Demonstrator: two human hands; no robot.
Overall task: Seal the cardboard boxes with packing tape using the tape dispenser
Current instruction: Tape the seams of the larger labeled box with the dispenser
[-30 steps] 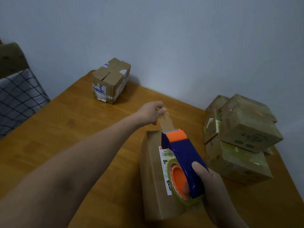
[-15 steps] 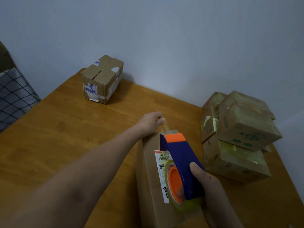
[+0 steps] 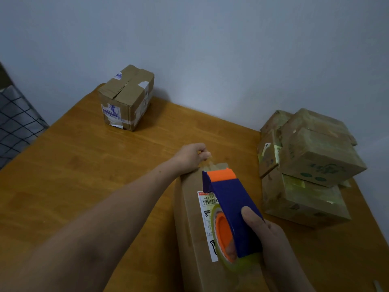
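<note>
Clear tape end, pinched by left hand, is lowered to brown cardboard box for anchoring. Blue-orange dispenser is gripped by right hand.

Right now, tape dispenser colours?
The tape dispenser has a dark blue body with an orange front edge and orange roll hub, shown in the head view.

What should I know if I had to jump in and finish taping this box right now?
Left hand: pinches the free tape end at the far end of the long box.
Right hand: grips the tape dispenser, held over the box top.
Done: tape end drawn out to the far edge; stacked boxes on the right look taped.
Left: pull the dispenser along the top toward you, press down, cut. The lone box at the far corner of the table may need tape too.
</note>
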